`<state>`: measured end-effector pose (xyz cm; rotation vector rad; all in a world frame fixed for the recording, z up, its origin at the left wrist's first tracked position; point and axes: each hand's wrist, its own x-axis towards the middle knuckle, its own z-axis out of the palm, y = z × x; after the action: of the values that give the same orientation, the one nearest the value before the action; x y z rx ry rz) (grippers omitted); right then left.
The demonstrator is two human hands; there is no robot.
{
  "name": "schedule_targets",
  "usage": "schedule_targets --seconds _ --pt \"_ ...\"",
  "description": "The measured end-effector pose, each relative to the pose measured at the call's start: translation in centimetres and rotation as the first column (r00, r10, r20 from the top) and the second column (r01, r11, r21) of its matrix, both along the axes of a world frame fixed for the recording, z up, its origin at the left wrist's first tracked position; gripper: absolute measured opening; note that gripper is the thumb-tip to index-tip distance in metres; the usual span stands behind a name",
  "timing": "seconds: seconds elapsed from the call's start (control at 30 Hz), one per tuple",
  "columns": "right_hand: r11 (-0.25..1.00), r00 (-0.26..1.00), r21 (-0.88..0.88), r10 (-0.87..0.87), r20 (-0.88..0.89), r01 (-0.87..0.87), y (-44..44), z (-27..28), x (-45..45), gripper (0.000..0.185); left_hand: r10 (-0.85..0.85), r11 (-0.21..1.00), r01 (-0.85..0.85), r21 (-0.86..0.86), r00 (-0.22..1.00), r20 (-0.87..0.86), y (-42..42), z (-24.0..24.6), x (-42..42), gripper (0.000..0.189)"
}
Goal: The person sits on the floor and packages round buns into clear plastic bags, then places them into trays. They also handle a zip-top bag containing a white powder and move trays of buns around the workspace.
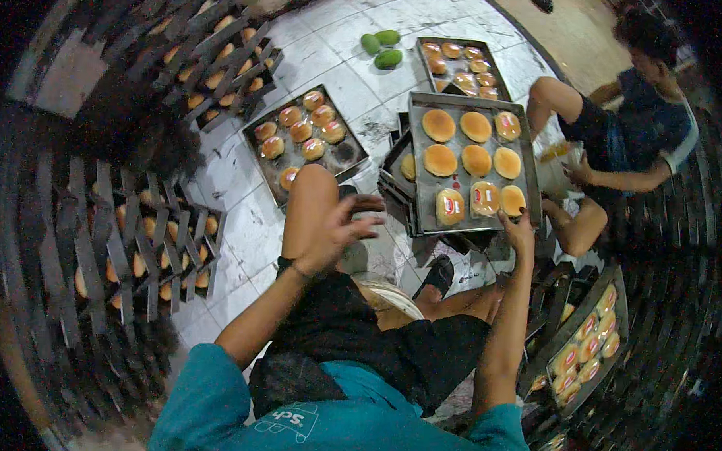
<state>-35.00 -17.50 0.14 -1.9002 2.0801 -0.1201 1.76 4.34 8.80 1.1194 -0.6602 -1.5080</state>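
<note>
A metal tray (412, 167) of round buns lies on top of a stack of trays before me. My right hand (518, 228) is at its near right corner, fingertips at a plain bun (512, 201); whether they grip it, I cannot tell. Two buns in clear printed wrappers, one of them a wrapped bun (450, 206), sit in the same near row. My left hand (346, 228) is in the air over my knee, fingers apart and holding nothing. Beyond that knee, a second tray (351, 167) on the floor holds several wrapped buns.
Tall stacks of bun trays (151, 248) stand on the left. At the right is a tilted tray (623, 330) of wrapped buns. Another bun tray (423, 60) lies beyond the stack, near several green fruits (388, 59) on the tiled floor. A seated person (633, 127) is at the right.
</note>
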Motion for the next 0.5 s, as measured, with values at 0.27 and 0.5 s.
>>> schedule_targets --seconds 0.27,0.5 --pt "0.644 0.579 0.356 0.167 0.798 -0.677 4.5 -7.4 24.7 0.033 0.506 0.862 -0.506 -0.025 0.863 -0.016 2.4 -3.1 16.4 0.028" --pt "0.721 0.724 0.233 0.502 0.473 -0.653 1.6 -25.3 41.4 0.062 0.514 0.69 -0.587 0.424 0.809 0.285 4.4 -24.1 28.8 0.03"
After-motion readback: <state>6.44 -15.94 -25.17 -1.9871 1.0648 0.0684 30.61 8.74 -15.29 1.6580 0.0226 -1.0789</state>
